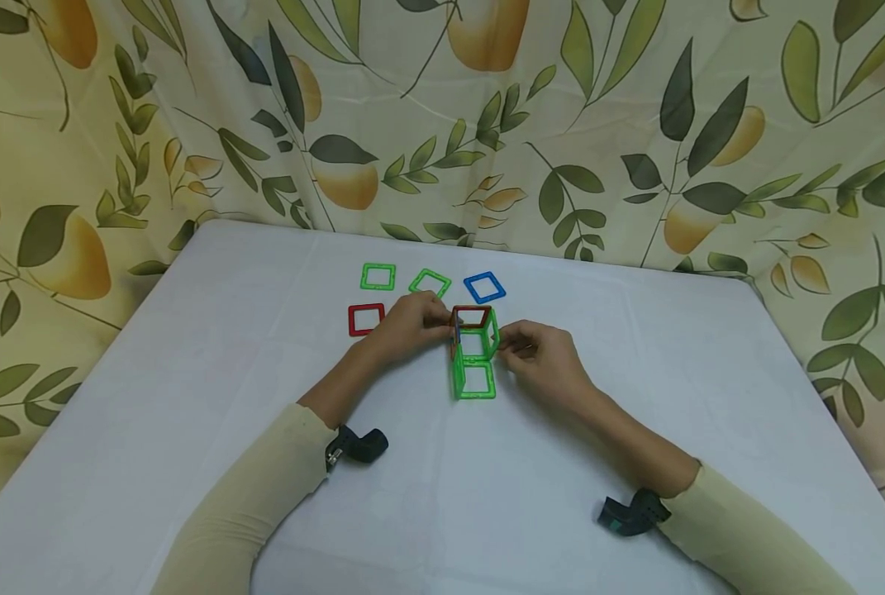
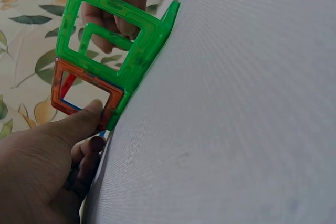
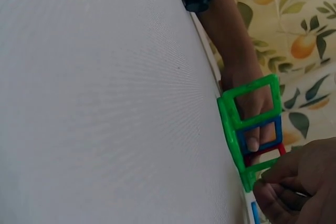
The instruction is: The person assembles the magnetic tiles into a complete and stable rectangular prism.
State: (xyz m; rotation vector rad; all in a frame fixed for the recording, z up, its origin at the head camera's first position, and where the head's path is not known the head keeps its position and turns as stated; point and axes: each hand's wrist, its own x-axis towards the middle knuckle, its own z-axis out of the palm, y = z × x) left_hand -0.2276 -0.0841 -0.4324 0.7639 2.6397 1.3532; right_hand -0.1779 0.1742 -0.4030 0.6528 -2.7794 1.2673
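Observation:
A structure of square magnetic tiles (image 1: 478, 361) stands on the white tabletop, made of see-through frames in green, red-orange and blue. On its left side, my left hand (image 1: 411, 326) grips the wall, the thumb lying over an orange tile (image 2: 59, 98) with the other fingers curled beside it. A blue tile (image 3: 280, 124) shows against that wall's inner face. My right hand (image 1: 549, 361) pinches the edge of an upright green tile (image 1: 495, 330) on the right side, thumb and forefinger together. A red tile (image 1: 472, 308) forms the far side. Two green tiles lie flat as the base.
Beyond the structure lie two loose green tiles, one on the left (image 1: 378, 287) and one nearer the middle (image 1: 442, 279), and a blue tile (image 1: 495, 277). A red tile (image 1: 353, 321) lies left, partly behind my left hand. Leaf-and-fruit patterned cloth (image 1: 420, 198) hangs behind the table (image 1: 427, 496).

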